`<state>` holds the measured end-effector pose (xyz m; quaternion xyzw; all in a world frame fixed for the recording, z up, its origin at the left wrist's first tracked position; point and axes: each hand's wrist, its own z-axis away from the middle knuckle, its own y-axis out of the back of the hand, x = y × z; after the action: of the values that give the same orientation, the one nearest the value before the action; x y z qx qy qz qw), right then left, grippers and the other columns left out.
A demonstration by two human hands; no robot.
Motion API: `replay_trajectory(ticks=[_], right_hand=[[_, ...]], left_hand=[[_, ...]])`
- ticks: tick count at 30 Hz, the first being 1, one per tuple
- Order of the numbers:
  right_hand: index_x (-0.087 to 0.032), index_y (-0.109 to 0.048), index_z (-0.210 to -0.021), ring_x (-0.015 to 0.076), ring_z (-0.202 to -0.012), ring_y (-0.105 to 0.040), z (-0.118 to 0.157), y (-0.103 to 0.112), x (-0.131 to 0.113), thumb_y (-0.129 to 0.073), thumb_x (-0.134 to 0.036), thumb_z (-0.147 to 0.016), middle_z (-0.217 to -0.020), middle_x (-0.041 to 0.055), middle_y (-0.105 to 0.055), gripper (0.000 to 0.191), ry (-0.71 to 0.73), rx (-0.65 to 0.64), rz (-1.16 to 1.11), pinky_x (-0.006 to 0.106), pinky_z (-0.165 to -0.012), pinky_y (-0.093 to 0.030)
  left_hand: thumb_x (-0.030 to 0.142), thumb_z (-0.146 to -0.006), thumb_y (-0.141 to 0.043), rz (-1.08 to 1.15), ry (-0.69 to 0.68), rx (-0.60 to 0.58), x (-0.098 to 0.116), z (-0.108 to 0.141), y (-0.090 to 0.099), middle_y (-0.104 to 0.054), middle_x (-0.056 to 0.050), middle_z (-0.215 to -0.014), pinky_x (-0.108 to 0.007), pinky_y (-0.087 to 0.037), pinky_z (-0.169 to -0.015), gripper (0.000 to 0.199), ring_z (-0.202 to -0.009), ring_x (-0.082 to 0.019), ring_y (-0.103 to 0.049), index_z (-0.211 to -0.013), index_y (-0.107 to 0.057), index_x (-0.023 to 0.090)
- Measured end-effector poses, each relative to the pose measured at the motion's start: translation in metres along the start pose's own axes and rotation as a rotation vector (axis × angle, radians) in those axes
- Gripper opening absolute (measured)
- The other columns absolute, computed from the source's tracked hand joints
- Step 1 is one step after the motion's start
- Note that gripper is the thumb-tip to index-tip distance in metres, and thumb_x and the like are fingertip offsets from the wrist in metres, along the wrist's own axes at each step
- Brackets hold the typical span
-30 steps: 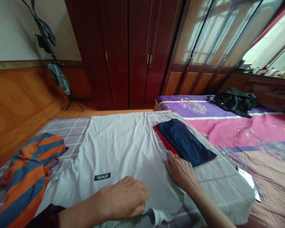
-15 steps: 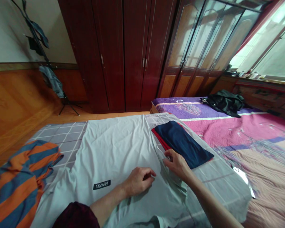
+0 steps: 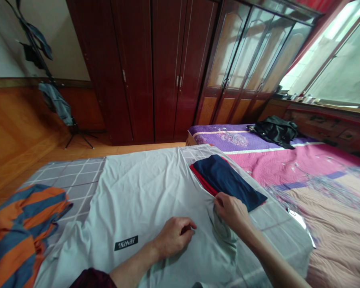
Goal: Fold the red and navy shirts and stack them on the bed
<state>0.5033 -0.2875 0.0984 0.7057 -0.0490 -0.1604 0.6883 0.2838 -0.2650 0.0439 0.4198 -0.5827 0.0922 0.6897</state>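
Observation:
A pale grey-white T-shirt (image 3: 141, 192) lies spread out, a dark lettered label on it near my left forearm. My left hand (image 3: 177, 237) rests on the shirt, its fingers loosely curled with a gap between thumb and forefinger and no cloth seen in it. At the shirt's right edge, my right hand (image 3: 231, 209) pinches the fabric, which is drawn up in folds below it. Right beside that hand lies a folded navy garment (image 3: 228, 178) on top of a red one (image 3: 202, 179).
An orange and blue striped garment (image 3: 27, 224) lies crumpled at left on the checked sheet (image 3: 78, 176). At right is a bed with a pink and purple cover (image 3: 258, 160), a black garment (image 3: 274, 130) and a phone-like object (image 3: 301, 224). Wardrobes (image 3: 165, 72) stand behind.
My right hand has closed its fingers on the shirt's right edge. The left hand has stayed nearly in place. The whole view has shifted slightly.

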Motion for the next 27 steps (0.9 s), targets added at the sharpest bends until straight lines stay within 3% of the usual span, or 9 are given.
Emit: replay_trajectory(ticks=[4, 10, 15, 18, 21, 24, 27], right_hand=[[-0.022, -0.063, -0.084, 0.0217, -0.077, -0.064, -0.003, 0.016, 0.009, -0.043, -0.032, -0.089, -0.087, 0.0053, -0.068, 0.023, -0.084, 0.051, 0.156, 0.028, -0.054, -0.023], [-0.022, -0.061, -0.08, 0.0185, -0.075, -0.063, 0.002, 0.004, 0.015, -0.042, -0.03, -0.09, -0.086, 0.0028, -0.066, 0.023, -0.049, 0.036, 0.166, 0.027, -0.053, -0.024], [-0.023, -0.063, -0.086, 0.0174, -0.084, -0.062, -0.005, 0.01, 0.003, -0.043, -0.031, -0.093, -0.089, 0.0026, -0.063, 0.023, 0.053, 0.214, 0.2, 0.026, -0.058, -0.03], [-0.022, -0.063, -0.086, 0.0171, -0.088, -0.061, -0.027, 0.012, -0.018, -0.04, -0.031, -0.094, -0.092, 0.0037, -0.063, 0.026, 0.188, 0.184, 0.199, 0.025, -0.061, -0.033], [-0.019, -0.064, -0.091, 0.0179, -0.086, -0.063, -0.062, 0.002, -0.04, -0.04, -0.029, -0.093, -0.096, 0.0076, -0.065, 0.026, 0.253, 0.062, 0.232, 0.025, -0.06, -0.035], [-0.015, -0.067, -0.087, 0.0201, -0.082, -0.066, -0.094, -0.013, -0.05, -0.047, -0.022, -0.088, -0.091, 0.011, -0.069, 0.021, 0.261, -0.03, 0.249, 0.025, -0.059, -0.037], [-0.013, -0.069, -0.084, 0.0225, -0.08, -0.067, -0.113, -0.021, -0.045, -0.05, -0.014, -0.082, -0.084, 0.0133, -0.07, 0.019, 0.252, -0.079, 0.267, 0.025, -0.06, -0.04]], left_hand=[[0.021, -0.081, -0.051, -0.005, -0.014, 0.001, 0.0, 0.0, 0.0, -0.065, -0.001, -0.07, -0.021, -0.039, -0.06, 0.024, -0.063, -0.012, -0.054, -0.091, -0.071, 0.016], [0.021, -0.081, -0.052, -0.011, -0.025, 0.022, 0.0, 0.001, 0.0, -0.063, 0.001, -0.066, -0.021, -0.038, -0.058, 0.023, -0.06, -0.012, -0.052, -0.092, -0.071, 0.016], [0.018, -0.079, -0.051, 0.005, 0.003, 0.032, 0.0, 0.001, -0.003, -0.062, 0.001, -0.064, -0.021, -0.038, -0.057, 0.023, -0.058, -0.011, -0.051, -0.092, -0.071, 0.016], [0.014, -0.08, -0.049, 0.039, 0.01, 0.049, 0.001, 0.002, -0.006, -0.063, 0.0, -0.066, -0.021, -0.039, -0.057, 0.025, -0.058, -0.011, -0.053, -0.094, -0.07, 0.016], [0.013, -0.083, -0.046, -0.007, -0.103, 0.135, 0.005, 0.003, -0.004, -0.064, -0.002, -0.073, -0.022, -0.044, -0.064, 0.024, -0.066, -0.012, -0.058, -0.092, -0.068, 0.016], [0.012, -0.084, -0.046, -0.143, -0.227, 0.206, 0.008, 0.002, 0.004, -0.065, -0.006, -0.088, -0.025, -0.047, -0.078, 0.023, -0.083, -0.015, -0.061, -0.094, -0.066, 0.016], [0.012, -0.083, -0.05, -0.359, -0.262, 0.21, 0.001, 0.0, 0.012, -0.063, -0.009, -0.113, -0.034, -0.045, -0.096, 0.027, -0.109, -0.021, -0.057, -0.106, -0.063, 0.018]])
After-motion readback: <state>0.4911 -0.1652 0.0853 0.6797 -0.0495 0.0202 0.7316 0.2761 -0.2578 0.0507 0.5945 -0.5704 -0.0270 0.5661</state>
